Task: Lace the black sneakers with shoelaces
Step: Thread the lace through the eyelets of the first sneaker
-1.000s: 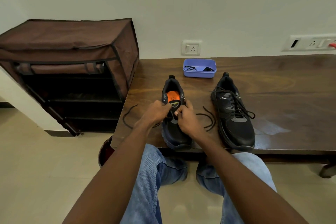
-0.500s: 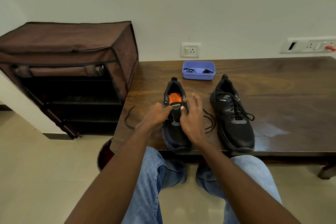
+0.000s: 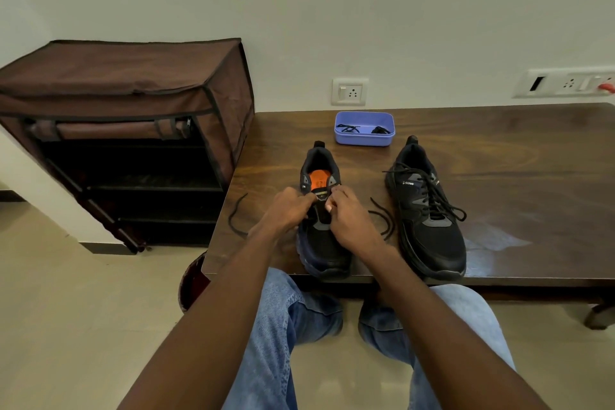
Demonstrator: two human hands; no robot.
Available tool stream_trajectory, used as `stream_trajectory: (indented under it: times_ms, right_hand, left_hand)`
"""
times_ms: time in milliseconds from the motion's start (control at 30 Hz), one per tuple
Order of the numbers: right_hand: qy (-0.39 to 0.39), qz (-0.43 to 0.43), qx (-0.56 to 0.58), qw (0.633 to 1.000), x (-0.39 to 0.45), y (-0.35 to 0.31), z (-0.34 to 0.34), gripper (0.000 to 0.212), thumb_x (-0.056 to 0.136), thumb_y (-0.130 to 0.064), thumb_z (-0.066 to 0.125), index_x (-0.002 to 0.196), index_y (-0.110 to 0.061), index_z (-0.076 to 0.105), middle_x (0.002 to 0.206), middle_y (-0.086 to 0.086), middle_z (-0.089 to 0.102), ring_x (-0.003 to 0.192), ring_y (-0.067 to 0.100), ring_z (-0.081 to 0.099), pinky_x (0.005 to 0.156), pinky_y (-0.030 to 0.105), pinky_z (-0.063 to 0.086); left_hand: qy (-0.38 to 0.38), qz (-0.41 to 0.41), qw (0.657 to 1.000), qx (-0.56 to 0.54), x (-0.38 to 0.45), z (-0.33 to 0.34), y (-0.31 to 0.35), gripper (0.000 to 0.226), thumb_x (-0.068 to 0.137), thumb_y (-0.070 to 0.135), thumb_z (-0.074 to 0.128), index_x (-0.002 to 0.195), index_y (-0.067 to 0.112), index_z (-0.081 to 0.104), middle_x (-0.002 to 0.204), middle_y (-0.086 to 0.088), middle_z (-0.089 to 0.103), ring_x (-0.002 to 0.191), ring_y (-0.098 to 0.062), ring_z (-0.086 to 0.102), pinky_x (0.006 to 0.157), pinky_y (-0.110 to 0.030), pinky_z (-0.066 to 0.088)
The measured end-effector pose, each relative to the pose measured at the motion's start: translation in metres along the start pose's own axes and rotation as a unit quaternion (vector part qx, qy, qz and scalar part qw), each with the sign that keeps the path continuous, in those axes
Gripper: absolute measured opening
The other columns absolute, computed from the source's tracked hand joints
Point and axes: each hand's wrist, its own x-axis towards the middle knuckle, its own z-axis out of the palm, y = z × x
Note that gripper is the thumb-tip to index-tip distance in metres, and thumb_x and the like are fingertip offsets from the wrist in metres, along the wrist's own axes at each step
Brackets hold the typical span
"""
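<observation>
Head view: two black sneakers on the dark wood bench [image 3: 499, 156], toes toward the near edge. Left sneaker [image 3: 322, 236] has an orange insole showing and both hands on it. Left hand [image 3: 289, 211] has fingers curled, pinching at the tongue area from the left; right hand [image 3: 349, 220] has fingers curled, pinching at the eyelets from the right. Looks like each grips the shoelace, but the strand between the fingers is too small to confirm. Loose shoelace ends trail on the bench: one loop left of the shoe [image 3: 237, 216], another on its right [image 3: 382, 218], between the two sneakers. Right sneaker [image 3: 429, 213] is laced, with a bow on top, untouched. Blue tray [image 3: 364, 140] sits far of the shoes by the wall, dark laces inside. Brown fabric shoe rack [image 3: 126, 130] stands left of the bench.
</observation>
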Motion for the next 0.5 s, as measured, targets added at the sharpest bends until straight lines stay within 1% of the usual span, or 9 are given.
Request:
stream_trajectory:
  times_ms: [67, 100, 167, 233, 300, 400, 433, 467, 500]
  right_hand:
    - [-0.021, -0.009, 0.003, 1.000, 0.003, 0.006, 0.000, 0.027, 0.094, -0.005, 0.058, 0.121, -0.005, 0.063, 0.146, 0.012, 0.037, 0.132, 0.030, 0.042, 0.109, 0.033, 0.035]
    - [-0.042, -0.007, -0.015, 0.999, 0.004, 0.008, 0.002, 0.030, 0.094, -0.009, 0.060, 0.124, -0.009, 0.065, 0.153, 0.013, 0.030, 0.136, 0.030, 0.037, 0.114, 0.035, 0.031]
    - [-0.056, -0.003, -0.037, 0.998, 0.003, 0.009, 0.008, 0.025, 0.093, -0.011, 0.061, 0.116, -0.012, 0.072, 0.156, 0.015, 0.026, 0.138, 0.033, 0.035, 0.116, 0.040, 0.031]
    - [-0.035, -0.004, -0.028, 0.999, 0.001, 0.007, 0.011, 0.016, 0.091, -0.009, 0.062, 0.100, -0.009, 0.075, 0.151, 0.016, 0.034, 0.132, 0.035, 0.043, 0.109, 0.040, 0.038]
    - [-0.022, 0.005, -0.035, 0.999, -0.001, 0.004, 0.010, 0.015, 0.091, -0.004, 0.058, 0.098, -0.006, 0.070, 0.146, 0.013, 0.041, 0.124, 0.032, 0.050, 0.102, 0.039, 0.043]
    - [0.042, 0.088, 0.019, 0.995, -0.002, -0.001, 0.002, 0.017, 0.092, -0.001, 0.049, 0.101, -0.010, 0.061, 0.116, 0.009, 0.057, 0.101, 0.026, 0.058, 0.083, 0.038, 0.048]
    - [0.087, 0.148, 0.076, 0.982, 0.000, -0.001, -0.002, 0.017, 0.093, -0.002, 0.047, 0.097, -0.012, 0.059, 0.106, 0.007, 0.061, 0.094, 0.024, 0.060, 0.079, 0.038, 0.050]
    - [0.132, 0.227, 0.173, 0.949, 0.003, 0.000, -0.005, 0.017, 0.094, -0.002, 0.045, 0.093, -0.013, 0.058, 0.099, 0.008, 0.064, 0.088, 0.023, 0.063, 0.075, 0.038, 0.053]
    - [0.173, 0.294, 0.290, 0.894, 0.005, 0.000, -0.009, 0.020, 0.095, 0.000, 0.042, 0.087, -0.011, 0.057, 0.092, 0.012, 0.066, 0.080, 0.022, 0.065, 0.069, 0.037, 0.056]
  left_hand:
    - [-0.001, -0.003, 1.000, -0.003, 0.000, 0.000, 0.000, 0.029, 0.100, 0.029, 0.054, 0.077, 0.014, 0.061, 0.069, -0.003, 0.060, 0.056, -0.011, 0.053, 0.052, -0.024, 0.042]
    - [-0.002, -0.003, 1.000, -0.002, 0.000, 0.000, 0.001, 0.028, 0.100, 0.029, 0.054, 0.077, 0.014, 0.061, 0.069, -0.003, 0.060, 0.056, -0.011, 0.053, 0.052, -0.024, 0.041]
    - [-0.001, -0.001, 1.000, -0.002, 0.000, 0.001, 0.001, 0.029, 0.100, 0.029, 0.054, 0.075, 0.015, 0.061, 0.068, -0.002, 0.061, 0.057, -0.011, 0.053, 0.053, -0.024, 0.041]
    - [0.005, 0.001, 1.000, -0.002, 0.001, 0.002, 0.000, 0.030, 0.099, 0.029, 0.055, 0.072, 0.015, 0.061, 0.066, -0.003, 0.061, 0.058, -0.012, 0.053, 0.054, -0.026, 0.042]
    - [0.011, 0.003, 1.000, -0.002, 0.001, 0.002, -0.001, 0.031, 0.098, 0.029, 0.056, 0.071, 0.015, 0.060, 0.066, -0.003, 0.060, 0.059, -0.014, 0.053, 0.056, -0.028, 0.043]
    - [0.009, 0.002, 1.000, -0.017, 0.001, 0.003, -0.003, 0.029, 0.098, 0.029, 0.055, 0.074, 0.014, 0.060, 0.067, -0.003, 0.059, 0.061, -0.013, 0.053, 0.058, -0.029, 0.044]
    - [0.009, 0.000, 1.000, -0.022, 0.001, 0.003, -0.003, 0.029, 0.098, 0.030, 0.056, 0.074, 0.014, 0.060, 0.066, -0.002, 0.059, 0.060, -0.013, 0.053, 0.058, -0.028, 0.044]
    - [0.009, 0.000, 1.000, -0.024, 0.001, 0.003, -0.003, 0.029, 0.097, 0.030, 0.056, 0.074, 0.014, 0.060, 0.065, -0.001, 0.059, 0.059, -0.012, 0.053, 0.059, -0.028, 0.044]
    - [0.009, 0.002, 1.000, -0.023, 0.001, 0.003, -0.004, 0.029, 0.097, 0.031, 0.056, 0.073, 0.014, 0.061, 0.065, -0.002, 0.059, 0.059, -0.012, 0.053, 0.060, -0.028, 0.044]
